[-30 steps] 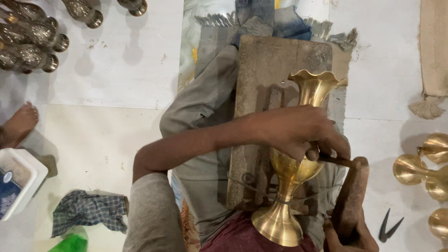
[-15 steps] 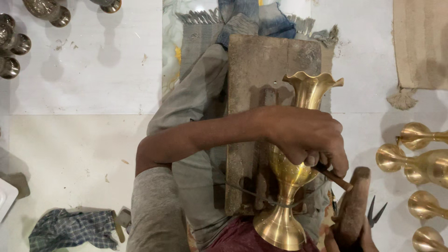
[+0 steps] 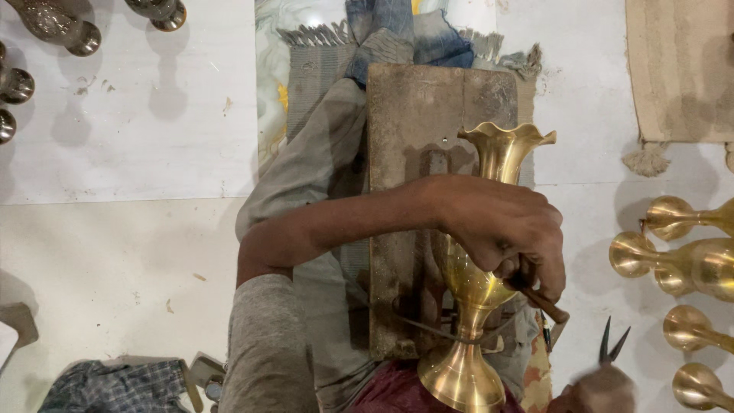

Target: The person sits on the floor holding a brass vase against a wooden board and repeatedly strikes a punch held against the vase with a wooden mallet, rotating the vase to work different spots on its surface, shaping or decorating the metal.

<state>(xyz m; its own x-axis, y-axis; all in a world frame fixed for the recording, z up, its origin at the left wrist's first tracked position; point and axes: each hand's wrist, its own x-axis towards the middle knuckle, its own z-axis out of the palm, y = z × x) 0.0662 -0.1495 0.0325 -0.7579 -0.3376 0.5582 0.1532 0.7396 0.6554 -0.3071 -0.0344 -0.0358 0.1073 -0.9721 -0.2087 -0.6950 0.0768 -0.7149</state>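
A pale tiled floor fills the frame, with a worn wooden board at centre and brass pieces lying at the right edge. The left hand reaches across from the left, fingers clenched around a thin tool pressed against the brass vase, which stands at lower centre. The right hand is blurred at the bottom; its grip cannot be told

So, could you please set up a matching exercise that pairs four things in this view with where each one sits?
Things:
1. brass vase
2. wooden board
3. checked cloth
4. row of brass vases

Places:
A. bottom left corner
B. right edge of the view
C. under the left hand
D. lying along the lap, behind the vase

Pairs: 1-C, 2-D, 3-A, 4-B
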